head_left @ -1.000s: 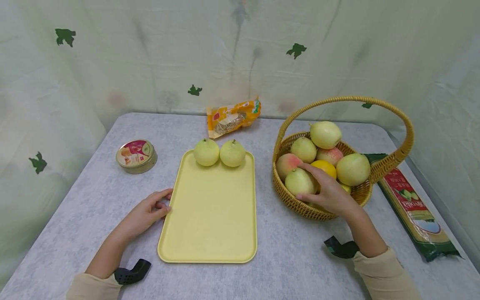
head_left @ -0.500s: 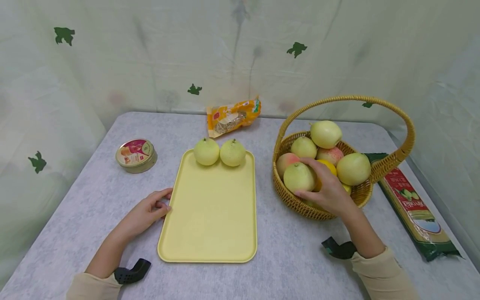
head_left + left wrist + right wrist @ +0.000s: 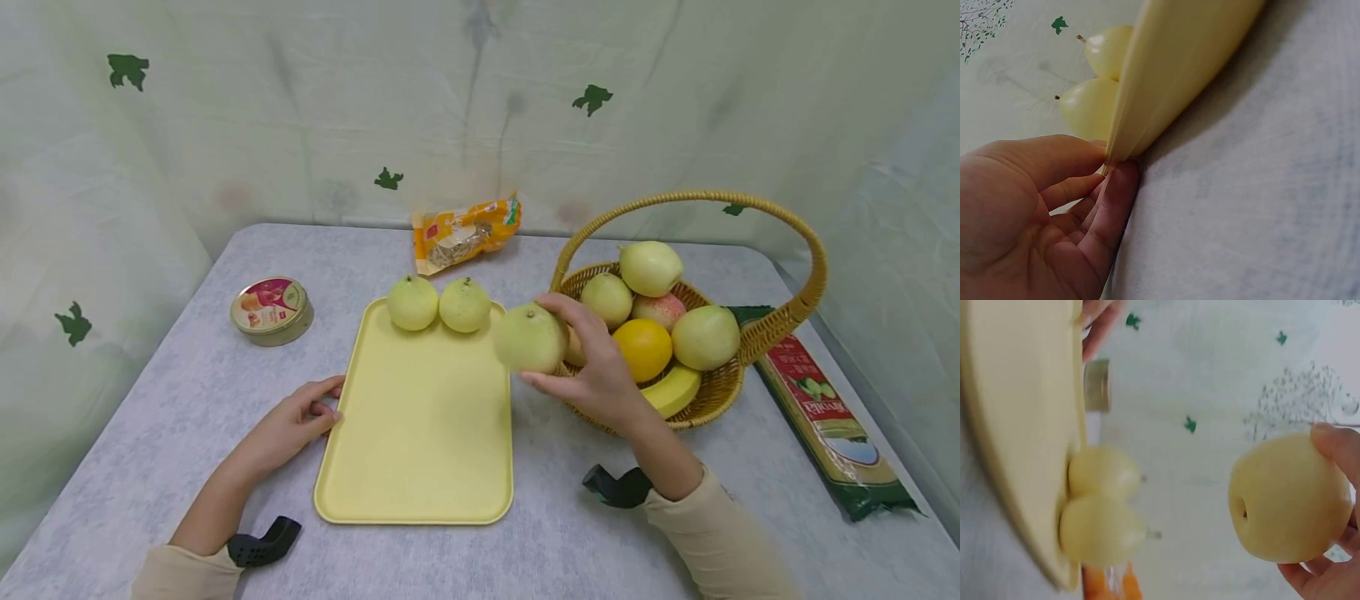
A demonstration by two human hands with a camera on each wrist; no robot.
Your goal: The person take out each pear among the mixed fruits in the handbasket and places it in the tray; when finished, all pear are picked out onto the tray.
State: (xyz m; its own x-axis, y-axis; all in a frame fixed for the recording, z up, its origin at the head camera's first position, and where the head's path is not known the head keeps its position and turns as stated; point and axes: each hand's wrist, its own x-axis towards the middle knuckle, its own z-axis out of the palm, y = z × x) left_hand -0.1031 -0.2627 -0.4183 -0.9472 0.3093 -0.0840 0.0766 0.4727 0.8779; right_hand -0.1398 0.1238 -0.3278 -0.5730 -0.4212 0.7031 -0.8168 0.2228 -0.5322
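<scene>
My right hand (image 3: 600, 375) grips a round, pale yellow-green pear (image 3: 529, 337) between thumb and fingers, held up between the basket and the tray's right edge. The right wrist view shows that pear (image 3: 1291, 497) raised, with its dimpled end visible. At the left side of the yellow tray (image 3: 420, 433), my left hand (image 3: 288, 429) pinches the rim; the left wrist view has its fingertips (image 3: 1124, 181) right at the tray's edge. Two more pears, a left one (image 3: 412, 303) and a right one (image 3: 465, 305), sit side by side at the tray's far end.
A wicker basket (image 3: 726, 392) with a tall handle holds pears, peaches, an orange-yellow fruit (image 3: 642, 348) and a banana (image 3: 675, 392). A pasta packet (image 3: 832, 417) lies right of it. Behind the tray is an orange snack bag (image 3: 467, 235); a round tin (image 3: 272, 311) stands left.
The right hand has lifted a pear out of the basket and carried it left to the tray's edge, uncovering the banana. The left hand has stayed at the tray rim.
</scene>
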